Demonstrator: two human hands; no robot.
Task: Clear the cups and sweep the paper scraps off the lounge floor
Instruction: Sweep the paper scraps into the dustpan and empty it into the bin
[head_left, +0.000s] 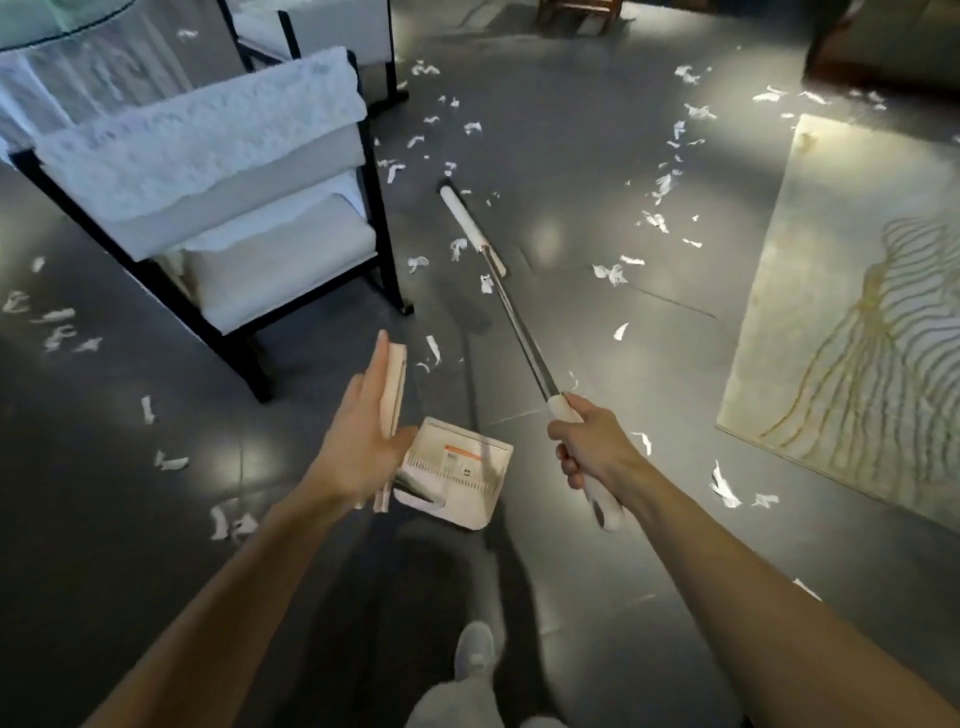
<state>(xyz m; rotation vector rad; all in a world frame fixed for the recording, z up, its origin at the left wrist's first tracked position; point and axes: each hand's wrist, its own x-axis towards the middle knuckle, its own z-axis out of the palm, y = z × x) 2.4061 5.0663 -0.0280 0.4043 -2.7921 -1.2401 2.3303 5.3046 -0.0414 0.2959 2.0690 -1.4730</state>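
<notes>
White paper scraps lie scattered over the dark tiled floor, thickest ahead and to the right. My right hand grips the pale handle of a broom. Its metal pole slants forward to a white head on the floor among the scraps. My left hand has straight fingers, the palm lying against the upright pale handle of a dustpan. The white dustpan tray sits on the floor just below it. No cups are in view.
A white cushioned armchair with a black frame stands at the left, close to the broom head. A glass table edge shows at top left. A pale patterned rug covers the right. Dark furniture stands at the back.
</notes>
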